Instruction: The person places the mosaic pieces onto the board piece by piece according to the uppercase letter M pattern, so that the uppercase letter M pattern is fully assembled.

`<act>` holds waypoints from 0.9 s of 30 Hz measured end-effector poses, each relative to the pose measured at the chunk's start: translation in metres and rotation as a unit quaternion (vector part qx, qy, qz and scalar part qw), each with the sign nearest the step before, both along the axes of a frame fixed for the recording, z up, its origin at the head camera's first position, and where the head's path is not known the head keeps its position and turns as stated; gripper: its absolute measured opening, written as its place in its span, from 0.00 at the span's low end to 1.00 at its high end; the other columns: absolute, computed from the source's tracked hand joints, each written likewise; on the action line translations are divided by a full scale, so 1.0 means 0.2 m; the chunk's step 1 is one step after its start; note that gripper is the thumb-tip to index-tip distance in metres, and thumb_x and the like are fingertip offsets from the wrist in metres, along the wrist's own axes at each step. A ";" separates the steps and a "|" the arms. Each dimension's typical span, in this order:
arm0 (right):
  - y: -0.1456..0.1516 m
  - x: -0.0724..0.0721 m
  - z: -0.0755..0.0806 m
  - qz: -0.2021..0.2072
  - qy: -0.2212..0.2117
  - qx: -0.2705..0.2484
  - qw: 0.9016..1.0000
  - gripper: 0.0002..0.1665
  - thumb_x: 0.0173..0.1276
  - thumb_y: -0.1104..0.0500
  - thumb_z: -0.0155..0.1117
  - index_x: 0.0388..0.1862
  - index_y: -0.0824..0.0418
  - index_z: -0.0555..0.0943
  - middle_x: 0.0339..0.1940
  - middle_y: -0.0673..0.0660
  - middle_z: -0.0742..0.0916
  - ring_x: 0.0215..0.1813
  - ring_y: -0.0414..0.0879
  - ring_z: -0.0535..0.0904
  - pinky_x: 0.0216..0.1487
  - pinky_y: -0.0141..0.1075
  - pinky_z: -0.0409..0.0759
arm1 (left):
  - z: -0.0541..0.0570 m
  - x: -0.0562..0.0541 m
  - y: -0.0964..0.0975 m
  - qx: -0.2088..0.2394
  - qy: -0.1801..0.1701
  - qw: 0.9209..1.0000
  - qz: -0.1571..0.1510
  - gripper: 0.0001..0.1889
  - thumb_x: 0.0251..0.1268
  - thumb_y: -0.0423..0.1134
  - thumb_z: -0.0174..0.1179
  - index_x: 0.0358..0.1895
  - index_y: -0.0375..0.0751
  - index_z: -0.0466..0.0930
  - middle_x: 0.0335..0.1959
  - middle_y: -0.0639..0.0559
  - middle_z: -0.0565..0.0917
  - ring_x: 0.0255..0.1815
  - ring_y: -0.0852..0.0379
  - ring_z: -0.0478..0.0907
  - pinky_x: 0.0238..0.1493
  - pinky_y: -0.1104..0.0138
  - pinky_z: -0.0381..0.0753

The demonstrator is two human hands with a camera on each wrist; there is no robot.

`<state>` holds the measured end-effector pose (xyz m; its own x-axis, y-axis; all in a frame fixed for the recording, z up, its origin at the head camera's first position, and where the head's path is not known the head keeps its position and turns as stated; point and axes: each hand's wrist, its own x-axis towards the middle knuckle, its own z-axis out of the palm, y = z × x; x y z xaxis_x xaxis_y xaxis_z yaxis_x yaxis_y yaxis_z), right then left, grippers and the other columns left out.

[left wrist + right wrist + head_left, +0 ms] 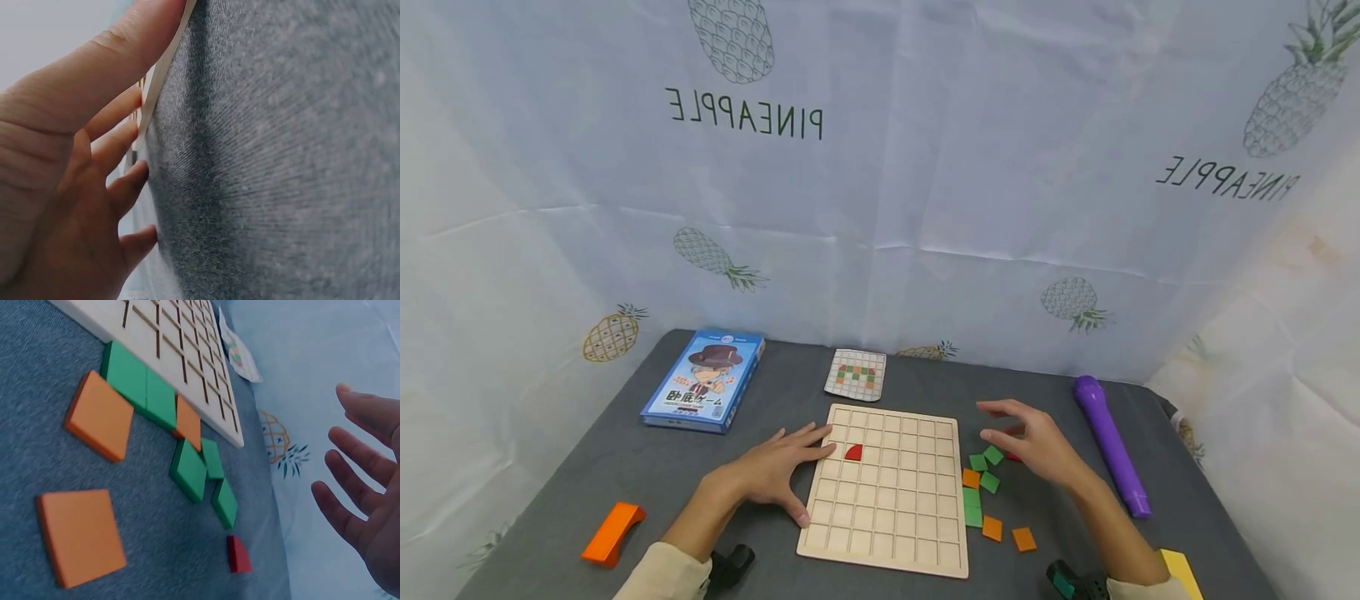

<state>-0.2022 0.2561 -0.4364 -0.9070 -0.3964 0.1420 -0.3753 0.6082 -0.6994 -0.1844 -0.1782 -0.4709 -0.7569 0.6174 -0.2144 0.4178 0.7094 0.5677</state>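
Note:
A pale wooden grid board (883,517) lies on the dark table, with one red quarter-round piece (853,452) in a cell at its upper left. My left hand (771,471) rests along the board's left edge, thumb and fingers spread and touching it. Past the right edge, my right hand (1037,442) hovers with thumb and fingers apart, holding nothing. Near it are several green tiles (189,470) and orange tiles (81,534). Another red quarter-round piece (237,554) lies farther back, mostly hidden by the right hand in the head view.
Behind the board lies a card with a coloured grid pattern (856,375). A blue game box (703,382) and an orange arched block (613,535) are on the left. On the right are a purple microphone-shaped stick (1111,446) and a yellow block (1182,573). Pineapple-print cloth hangs behind.

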 end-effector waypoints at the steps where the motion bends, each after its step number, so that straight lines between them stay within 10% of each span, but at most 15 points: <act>1: 0.01 0.01 -0.01 -0.003 -0.009 -0.004 1.000 0.27 0.72 0.51 0.67 0.68 0.55 0.79 0.66 0.62 0.83 0.51 0.50 0.88 0.45 0.38 0.89 | 0.00 0.00 0.01 -0.002 0.000 1.000 0.001 0.58 0.40 0.57 0.82 0.79 0.46 0.63 0.85 0.44 0.54 0.86 0.34 0.46 0.78 0.28 0.44; 14: 0.11 0.03 -0.16 -0.033 -0.058 0.016 0.998 0.31 0.68 0.47 0.71 0.67 0.57 0.80 0.63 0.61 0.86 0.55 0.57 0.85 0.46 0.30 0.84 | 0.02 -0.01 0.04 -0.021 -0.003 1.000 -0.001 0.59 0.41 0.57 0.82 0.80 0.46 0.62 0.85 0.45 0.53 0.86 0.36 0.45 0.78 0.27 0.43; 22: 0.13 0.03 -0.21 -0.046 -0.038 0.050 0.997 0.29 0.65 0.47 0.74 0.64 0.52 0.83 0.63 0.56 0.86 0.65 0.58 0.81 0.60 0.51 0.82 | 0.03 -0.01 0.04 -0.020 -0.015 1.000 0.002 0.59 0.41 0.56 0.82 0.80 0.46 0.62 0.86 0.45 0.52 0.86 0.35 0.44 0.78 0.27 0.41; 27: 0.13 0.02 -0.24 -0.044 -0.045 0.052 0.997 0.30 0.63 0.46 0.76 0.63 0.52 0.84 0.61 0.55 0.87 0.55 0.47 0.82 0.53 0.39 0.81 | 0.04 0.01 0.02 -0.011 -0.020 1.000 0.007 0.59 0.41 0.56 0.82 0.80 0.45 0.62 0.86 0.44 0.51 0.86 0.34 0.44 0.78 0.27 0.40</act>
<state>-0.1974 0.2812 -0.4847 -0.9464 -0.3225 0.0200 -0.2549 0.7072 -0.6594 -0.1823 -0.1735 -0.4634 -0.7553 0.6022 -0.2585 0.3854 0.7272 0.5680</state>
